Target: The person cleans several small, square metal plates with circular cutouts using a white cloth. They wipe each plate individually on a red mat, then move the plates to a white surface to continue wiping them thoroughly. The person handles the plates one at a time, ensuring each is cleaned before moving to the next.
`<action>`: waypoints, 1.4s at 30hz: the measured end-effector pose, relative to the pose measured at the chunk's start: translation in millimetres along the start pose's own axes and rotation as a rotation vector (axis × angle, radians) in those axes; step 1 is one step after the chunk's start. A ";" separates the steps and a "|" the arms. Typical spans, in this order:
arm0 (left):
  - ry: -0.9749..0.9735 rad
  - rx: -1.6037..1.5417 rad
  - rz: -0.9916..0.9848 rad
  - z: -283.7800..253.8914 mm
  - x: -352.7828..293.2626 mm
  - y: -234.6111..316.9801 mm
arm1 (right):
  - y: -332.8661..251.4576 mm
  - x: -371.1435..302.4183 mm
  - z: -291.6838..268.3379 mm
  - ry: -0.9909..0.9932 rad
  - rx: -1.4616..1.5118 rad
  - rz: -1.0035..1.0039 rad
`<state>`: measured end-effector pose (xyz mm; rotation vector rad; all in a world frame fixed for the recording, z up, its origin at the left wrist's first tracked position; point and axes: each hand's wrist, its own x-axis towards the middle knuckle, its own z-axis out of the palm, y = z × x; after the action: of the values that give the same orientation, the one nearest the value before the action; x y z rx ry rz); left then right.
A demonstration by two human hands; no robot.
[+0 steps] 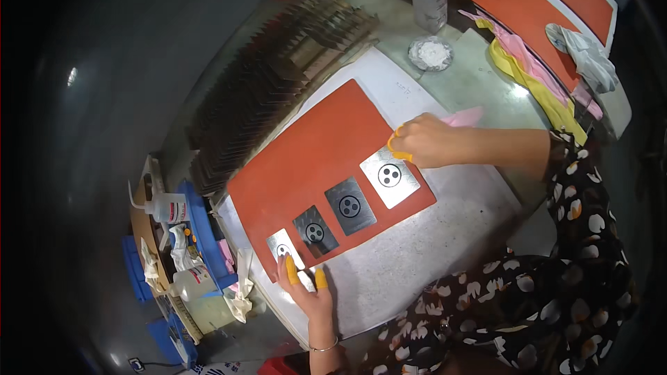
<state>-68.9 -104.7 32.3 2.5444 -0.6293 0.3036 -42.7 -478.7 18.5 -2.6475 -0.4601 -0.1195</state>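
Four square-cornered metal plates, each marked with a dark ring around three dots, lie in a slanting row on an orange-red mat (pixel 299 153). My left hand (pixel 309 298), with yellow finger covers, has its fingers apart at the lower end of the leftmost plate (pixel 290 246). A small white patch shows between those fingers; I cannot tell what it is. My right hand (pixel 427 140) is closed over the upper corner of the brightest, rightmost plate (pixel 397 191), with pink cloth (pixel 464 117) sticking out behind it. Between lie two darker plates, one (pixel 321 220) narrower than the other (pixel 353 223).
Beyond the mat stands a long row of upright dark plates (pixel 243 90). A clear bottle (pixel 429 8) and a dish of white material (pixel 431 53) stand at the back. Yellow cloth (pixel 531 80) lies to the right. Squeeze bottles (pixel 169 207) and blue trays (pixel 208 243) sit left.
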 end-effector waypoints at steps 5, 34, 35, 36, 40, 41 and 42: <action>0.078 0.013 -0.025 -1.8 -5.2 -15.9 | -12.4 25.4 3.2 -0.001 -0.022 -0.038; -0.048 -0.126 0.021 10.3 16.0 -54.9 | -69.9 4.6 22.6 -0.086 0.020 -0.142; -0.067 -0.121 0.013 8.4 18.5 -53.8 | -69.8 5.1 25.8 -0.016 0.021 -0.166; -0.091 -0.110 0.008 2.5 17.4 -56.3 | -69.9 3.1 24.5 -0.031 0.022 -0.148; -0.104 0.005 0.088 -18.3 18.5 -70.6 | -80.0 0.2 20.7 -0.002 0.069 -0.115; -0.091 0.066 0.122 -20.7 21.9 -73.6 | -89.1 5.2 28.9 0.017 0.075 -0.135; -0.096 0.070 0.106 -19.0 22.1 -77.6 | -97.5 10.6 34.9 0.037 0.083 -0.155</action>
<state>-13.8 -43.5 23.6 2.6101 -0.8047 0.2445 -65.5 -377.7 29.4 -2.5226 -0.6434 -0.1931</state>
